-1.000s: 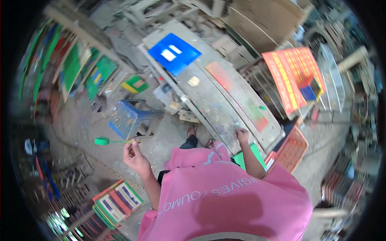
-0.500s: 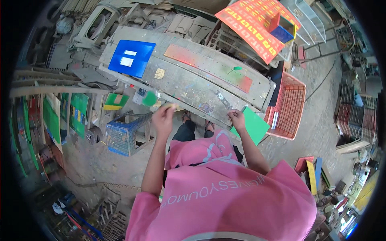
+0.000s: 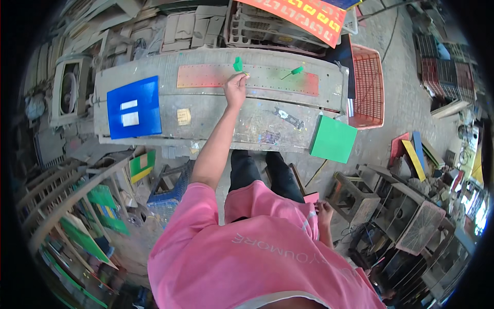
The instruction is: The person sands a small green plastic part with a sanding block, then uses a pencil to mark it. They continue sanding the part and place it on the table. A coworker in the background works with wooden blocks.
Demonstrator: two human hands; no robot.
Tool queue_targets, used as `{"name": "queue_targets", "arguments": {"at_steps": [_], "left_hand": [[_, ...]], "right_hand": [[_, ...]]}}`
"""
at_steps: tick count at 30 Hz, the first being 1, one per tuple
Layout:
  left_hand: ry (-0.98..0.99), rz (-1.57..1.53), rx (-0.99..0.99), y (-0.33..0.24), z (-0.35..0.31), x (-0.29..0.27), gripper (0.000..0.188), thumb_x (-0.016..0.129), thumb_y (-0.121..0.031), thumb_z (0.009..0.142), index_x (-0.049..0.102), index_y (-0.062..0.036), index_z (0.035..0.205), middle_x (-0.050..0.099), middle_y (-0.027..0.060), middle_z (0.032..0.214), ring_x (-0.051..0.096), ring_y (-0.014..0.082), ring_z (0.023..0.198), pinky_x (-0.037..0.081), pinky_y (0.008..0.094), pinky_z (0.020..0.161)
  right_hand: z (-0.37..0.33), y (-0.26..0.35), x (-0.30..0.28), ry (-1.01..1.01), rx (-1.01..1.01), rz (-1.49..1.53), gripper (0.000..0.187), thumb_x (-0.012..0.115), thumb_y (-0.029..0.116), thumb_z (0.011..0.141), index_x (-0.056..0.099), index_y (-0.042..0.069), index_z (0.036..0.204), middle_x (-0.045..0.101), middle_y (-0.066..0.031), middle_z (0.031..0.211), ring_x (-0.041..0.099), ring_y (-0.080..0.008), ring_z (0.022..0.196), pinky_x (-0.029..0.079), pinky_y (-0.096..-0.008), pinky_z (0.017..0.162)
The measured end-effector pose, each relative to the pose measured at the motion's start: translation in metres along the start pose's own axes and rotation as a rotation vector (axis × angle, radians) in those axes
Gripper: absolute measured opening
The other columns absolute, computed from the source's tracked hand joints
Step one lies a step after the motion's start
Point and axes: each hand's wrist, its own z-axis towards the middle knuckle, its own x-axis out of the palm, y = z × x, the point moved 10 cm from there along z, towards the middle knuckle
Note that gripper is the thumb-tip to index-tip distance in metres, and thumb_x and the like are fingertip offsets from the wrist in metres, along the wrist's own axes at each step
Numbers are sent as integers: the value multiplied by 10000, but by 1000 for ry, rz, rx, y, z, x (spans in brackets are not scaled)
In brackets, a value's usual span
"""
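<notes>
Over the perforated board, painted in blended red and green, my left hand reaches out with its fingers pinched. They grip the thin stick of a small green piece, which stands up just beyond the fingertips. A similar green piece on a stick is set at the right part of that board. My right hand is down by my right hip, beside the hem of the pink shirt. Its fingers look curled, and anything in them is hidden.
On the worn workbench lie a blue panel with white patches, a small paper label and a dark metal strip. A green panel overhangs the near right corner. A red crate stands at the right end.
My left hand has carried the green piece from the bench's near edge up over the perforated board. My right hand has moved from near the green panel back to my hip. The view has turned.
</notes>
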Motion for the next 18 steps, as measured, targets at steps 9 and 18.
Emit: {"name": "queue_targets", "arguments": {"at_steps": [9, 18], "left_hand": [[7, 253, 194, -1, 8, 9, 64, 641, -82, 796, 676, -34, 819, 682, 93, 812, 636, 252, 762, 448, 355, 729], [67, 379, 327, -7, 9, 29, 57, 637, -73, 788, 670, -78, 834, 658, 79, 817, 609, 263, 790, 404, 375, 746]], "right_hand": [[-87, -70, 24, -159, 82, -174, 205, 586, 135, 889, 645, -61, 871, 656, -83, 717, 577, -102, 622, 467, -261, 550], [-102, -84, 51, -177, 201, 45, 204, 584, 155, 889, 637, -41, 880, 646, -78, 718, 594, -107, 620, 477, -251, 542]]}}
